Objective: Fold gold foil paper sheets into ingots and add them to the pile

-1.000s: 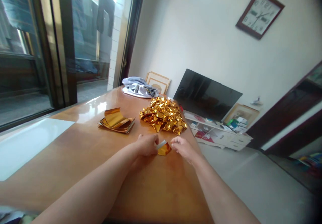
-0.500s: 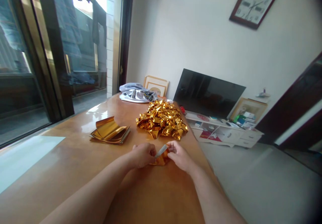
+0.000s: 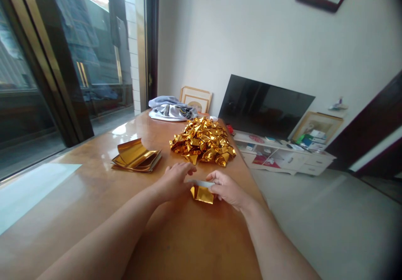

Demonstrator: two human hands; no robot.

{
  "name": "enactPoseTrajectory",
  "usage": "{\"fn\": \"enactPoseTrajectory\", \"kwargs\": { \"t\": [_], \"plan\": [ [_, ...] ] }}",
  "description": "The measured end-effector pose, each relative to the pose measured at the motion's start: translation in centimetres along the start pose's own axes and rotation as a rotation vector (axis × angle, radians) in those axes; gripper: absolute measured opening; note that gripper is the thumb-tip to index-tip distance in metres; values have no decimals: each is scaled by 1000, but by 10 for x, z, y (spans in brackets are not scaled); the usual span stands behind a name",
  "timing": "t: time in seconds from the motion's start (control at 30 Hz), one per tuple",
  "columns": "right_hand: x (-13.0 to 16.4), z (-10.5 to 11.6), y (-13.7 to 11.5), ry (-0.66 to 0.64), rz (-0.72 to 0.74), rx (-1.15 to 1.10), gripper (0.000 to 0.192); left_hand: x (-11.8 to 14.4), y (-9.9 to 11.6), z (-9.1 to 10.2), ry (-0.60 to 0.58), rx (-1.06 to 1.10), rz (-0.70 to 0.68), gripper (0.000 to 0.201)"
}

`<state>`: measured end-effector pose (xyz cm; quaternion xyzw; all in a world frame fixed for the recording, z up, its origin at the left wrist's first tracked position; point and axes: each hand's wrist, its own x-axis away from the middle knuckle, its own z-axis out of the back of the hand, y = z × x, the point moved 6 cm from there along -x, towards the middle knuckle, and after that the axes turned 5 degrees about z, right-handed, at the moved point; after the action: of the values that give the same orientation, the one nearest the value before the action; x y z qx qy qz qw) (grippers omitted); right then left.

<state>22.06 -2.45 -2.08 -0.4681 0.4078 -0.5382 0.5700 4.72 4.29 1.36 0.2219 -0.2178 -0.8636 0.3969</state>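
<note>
On the wooden table (image 3: 94,213), far pile of folded gold pieces (image 3: 202,147); flat gold sheets (image 3: 135,157) left. Near centre, left hand (image 3: 173,181) and right hand (image 3: 226,187) pinch one gold foil piece (image 3: 202,193). Best crease firmly, edges aligned.

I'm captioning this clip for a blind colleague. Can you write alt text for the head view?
Two bare hands, left hand and right hand, hold a small piece of gold foil paper over a wooden table. Behind it lie a pile of folded gold pieces and a stack of gold sheets.
</note>
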Motion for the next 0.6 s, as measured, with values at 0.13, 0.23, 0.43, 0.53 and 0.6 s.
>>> {"fn": "enactPoseTrajectory", "kwargs": {
  "t": [0.13, 0.23, 0.43, 0.53, 0.6],
  "plan": [
    [1, 3, 8, 90, -73, 34, 27, 1, 10, -4, 57, -52, -126, 22],
    [0, 3, 13, 110, -97, 15, 25, 3, 16, -20, -42, -6, -173, 16],
    [1, 4, 18, 100, -172, -20, 19, 13, 28, -35, -200, 4, -225, 20],
    [1, 6, 20, 122, -202, -56, 17, 14, 33, -32, -225, -18, -221, 22],
    [1, 7, 23, 128, -217, -84, 17, 14, 34, -31, -225, -29, -207, 25]
  ]
}}
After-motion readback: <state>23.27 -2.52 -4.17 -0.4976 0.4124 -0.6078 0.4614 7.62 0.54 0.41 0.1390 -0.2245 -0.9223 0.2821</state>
